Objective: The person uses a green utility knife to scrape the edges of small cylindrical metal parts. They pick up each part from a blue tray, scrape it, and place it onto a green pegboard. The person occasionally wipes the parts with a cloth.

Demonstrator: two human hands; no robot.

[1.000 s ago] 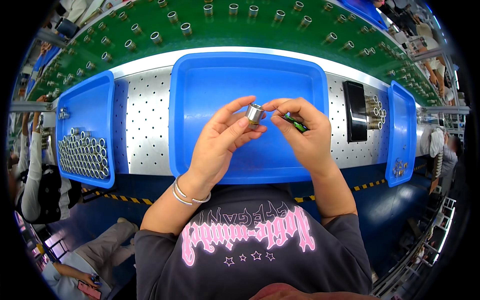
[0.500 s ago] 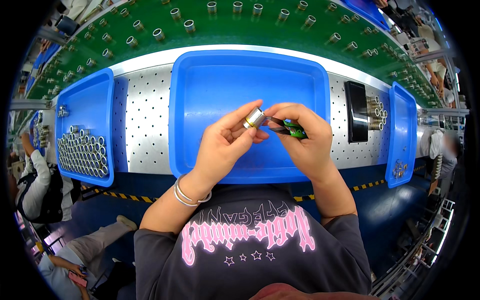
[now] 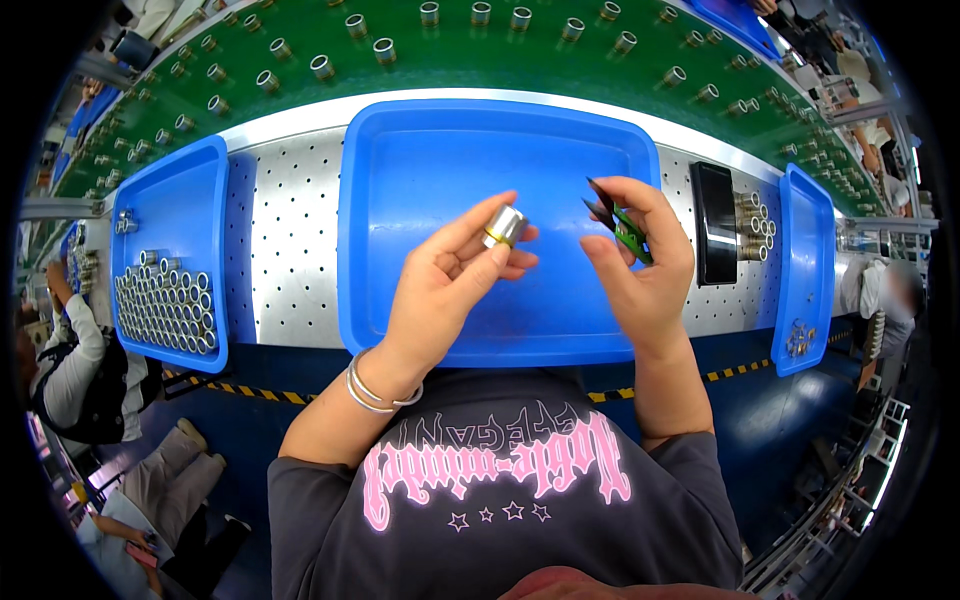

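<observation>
My left hand is closed on a short silvery metal sleeve with a yellow ring round its lower part. It holds the sleeve tilted between thumb and fingers, above a large blue tray. To the right, my right hand grips green-handled thread snips against its fingers, with the thumb off to the side. The snips' dark blades point up and left, spread apart, and do not touch the sleeve.
Left, a blue tray holds rows of metal sleeves. Right, a black flat device lies near stacked sleeves and another blue tray with small pieces. Beyond, a green conveyor carries scattered sleeves. Other people are around.
My right hand has drawn the snips away from the sleeve, up and to the right, and its thumb has lifted off. My left hand stays nearly in place with the sleeve.
</observation>
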